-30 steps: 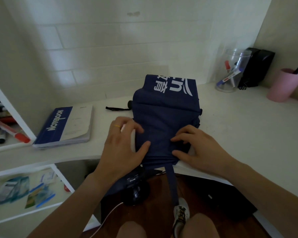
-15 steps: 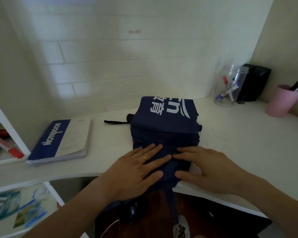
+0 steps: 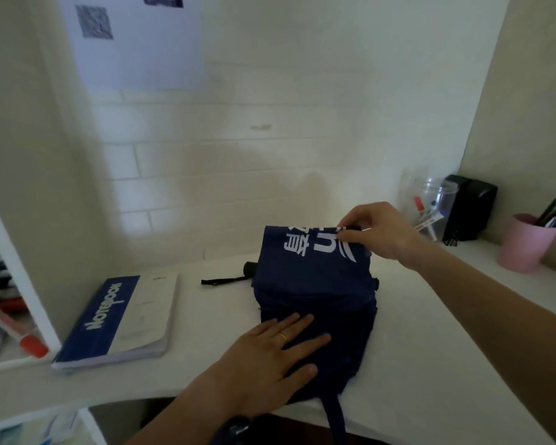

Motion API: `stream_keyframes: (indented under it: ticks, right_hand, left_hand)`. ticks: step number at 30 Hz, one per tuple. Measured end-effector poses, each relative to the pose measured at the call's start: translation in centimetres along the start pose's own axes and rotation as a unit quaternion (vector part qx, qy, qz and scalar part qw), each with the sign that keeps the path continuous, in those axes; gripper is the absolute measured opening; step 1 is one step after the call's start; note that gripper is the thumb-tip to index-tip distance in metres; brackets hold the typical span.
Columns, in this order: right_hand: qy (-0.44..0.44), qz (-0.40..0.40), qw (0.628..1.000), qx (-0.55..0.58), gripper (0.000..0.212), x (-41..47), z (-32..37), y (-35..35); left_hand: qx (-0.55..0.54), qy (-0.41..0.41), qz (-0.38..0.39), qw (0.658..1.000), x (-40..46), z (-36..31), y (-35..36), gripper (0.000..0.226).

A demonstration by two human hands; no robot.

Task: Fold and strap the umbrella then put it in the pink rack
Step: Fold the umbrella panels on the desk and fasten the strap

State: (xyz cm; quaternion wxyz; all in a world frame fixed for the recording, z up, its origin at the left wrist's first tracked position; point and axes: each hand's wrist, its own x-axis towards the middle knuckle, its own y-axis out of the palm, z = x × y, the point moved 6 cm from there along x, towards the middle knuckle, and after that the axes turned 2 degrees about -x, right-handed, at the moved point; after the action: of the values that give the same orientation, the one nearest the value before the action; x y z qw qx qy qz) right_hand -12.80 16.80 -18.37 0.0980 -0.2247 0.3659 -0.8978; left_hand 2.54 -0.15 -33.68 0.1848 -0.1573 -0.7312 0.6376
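A navy blue folding umbrella with white lettering lies flattened on the white desk. Its black handle end and wrist strap poke out at the left. A navy closing strap hangs over the desk's front edge. My left hand lies flat, fingers spread, pressing the near part of the fabric. My right hand pinches the far edge of the fabric by the lettering. The pink cup-like rack stands at the far right, with pens in it.
A blue notebook lies left of the umbrella. A clear jar with markers and a black box stand at the back right. Shelves with markers are at the left. A paper sheet hangs on the wall.
My right hand has left the near edge and reached to the umbrella's far edge, pinching it. My left hand stays flat on the near fabric. The view has tilted up.
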Motion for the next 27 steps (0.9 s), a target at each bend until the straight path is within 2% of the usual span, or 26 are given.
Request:
stream_keyframes:
  ticks: [3, 6, 14, 19, 23, 24, 27]
  right_hand:
    - [-0.038, 0.000, 0.998, 0.057, 0.006, -2.4, 1.1, -0.4]
    - [-0.086, 0.010, 0.995, 0.044, 0.009, -6.2, 1.5, 0.4]
    - [-0.140, -0.069, 0.985, -0.071, 0.013, -12.7, 1.6, 2.6]
    - [-0.191, -0.038, 0.956, -0.220, 0.021, -15.7, 1.2, 4.9]
    - [-0.249, -0.027, 0.918, -0.309, 0.041, -17.6, 0.6, 7.0]
    - [-0.262, -0.021, 0.911, -0.318, 0.044, -17.8, 0.3, 7.4]
    - [-0.277, -0.008, 0.905, -0.323, 0.044, -18.0, -0.6, 8.3]
  left_hand:
    - [-0.003, -0.002, -0.003, 1.000, 0.0, 0.1, 0.1, 0.053]
    - [0.007, -0.008, 0.001, 1.000, 0.1, 0.2, 0.3, 0.054]
    - [0.073, -0.008, -0.167, 0.983, -2.0, -1.8, -1.0, 0.055]
    - [-0.107, -0.083, -0.224, 0.965, -4.7, -2.2, -0.9, 0.042]
    - [-0.173, -0.159, -0.299, 0.925, -6.4, -1.5, -0.8, 0.039]
    - [-0.196, -0.198, -0.330, 0.902, -6.9, -1.0, -1.1, 0.040]
    - [-0.287, -0.309, -0.447, 0.789, -8.3, 0.2, -2.8, 0.040]
